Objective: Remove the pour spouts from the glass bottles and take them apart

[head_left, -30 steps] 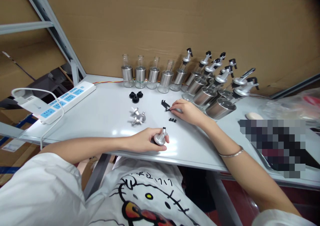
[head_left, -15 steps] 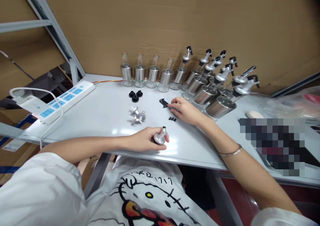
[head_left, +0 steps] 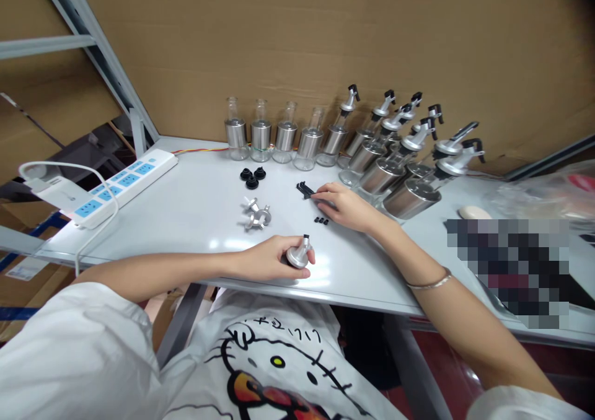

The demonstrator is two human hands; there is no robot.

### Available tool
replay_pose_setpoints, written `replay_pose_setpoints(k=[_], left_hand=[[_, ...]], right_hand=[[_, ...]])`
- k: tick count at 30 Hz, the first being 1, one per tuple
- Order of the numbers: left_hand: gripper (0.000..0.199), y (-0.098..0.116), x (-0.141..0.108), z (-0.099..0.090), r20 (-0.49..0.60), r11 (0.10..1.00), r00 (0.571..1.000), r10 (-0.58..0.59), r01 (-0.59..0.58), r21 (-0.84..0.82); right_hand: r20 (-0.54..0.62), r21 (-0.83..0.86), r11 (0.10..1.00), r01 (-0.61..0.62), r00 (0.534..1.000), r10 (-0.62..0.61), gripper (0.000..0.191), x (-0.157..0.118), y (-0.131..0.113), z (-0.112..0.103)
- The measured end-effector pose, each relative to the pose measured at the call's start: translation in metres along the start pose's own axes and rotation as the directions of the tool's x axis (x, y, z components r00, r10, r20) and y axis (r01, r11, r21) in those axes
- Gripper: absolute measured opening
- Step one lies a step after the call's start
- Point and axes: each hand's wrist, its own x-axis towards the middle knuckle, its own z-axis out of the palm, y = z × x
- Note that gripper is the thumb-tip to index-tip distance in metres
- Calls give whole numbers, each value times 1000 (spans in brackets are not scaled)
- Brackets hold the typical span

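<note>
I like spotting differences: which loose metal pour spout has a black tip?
The pour spout in the left hand; the three spouts on the table show no black tip.

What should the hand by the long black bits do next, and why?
Maybe the right hand should lift one long black piece: it touches or nearly touches them, and the silver spout in the left hand has just a small black tip, while bottles at right wear spouts with longer black tops.

Left hand (head_left: 269,259) grips spout (head_left: 297,257), right hand (head_left: 343,205) touches black levers (head_left: 305,190).
</note>
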Motion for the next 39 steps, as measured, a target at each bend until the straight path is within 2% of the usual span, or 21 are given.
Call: replay_pose_setpoints(k=[6,15,28,34,39], left_hand=[[19,0,0,0,0,1000,1000,3,-3,6],[20,-2,0,-1,5,1000,1000,15,-15,27],[20,-4,1,-1,9,999,1000,18,-19,27],[22,-5,0,-1,8,1000,1000,-7,7,28],[21,-4,0,-1,2,1000,1000,2,-2,31]], right_hand=[[-1,-15,1000,11,1000,-11,35,1,-3,-2],[114,8,998,-68,991,66,52,1,-5,3],[29,-12,995,-103,994,103,50,0,-2,4],[-7,29,995,-91,996,91,47,1,2,9],[-56,41,997,-64,996,67,36,1,7,9]])
